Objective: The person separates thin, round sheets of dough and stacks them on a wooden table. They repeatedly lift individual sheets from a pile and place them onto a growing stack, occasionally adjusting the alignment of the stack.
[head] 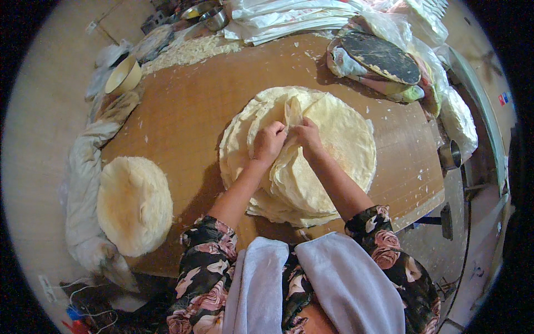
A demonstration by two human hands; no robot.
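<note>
A broad stack of thin, pale flatbread sheets [350, 108] lies on the wooden tabletop straight before me. Both hands are over its middle, close together. My left hand [269, 142] has its fingers curled and pinches the thin edge of a sheet. Just to its right, my right hand [308, 134] grips the same spot between thumb and fingers. From between them a narrow, translucent flap [293, 109] stands up, apparently part of a sheet. The upper sheets are folded and rumpled under my wrists, and the fingertips are partly hidden.
A second flatbread pile [135, 204] sits at the left, beside a long cloth roll [81, 179]. A dark round board [379, 57] rests on cloths at the back right. White plastic bags [292, 16], bread scraps [187, 52], a yellow bowl [123, 75] and a metal cup [449, 155] line the edges.
</note>
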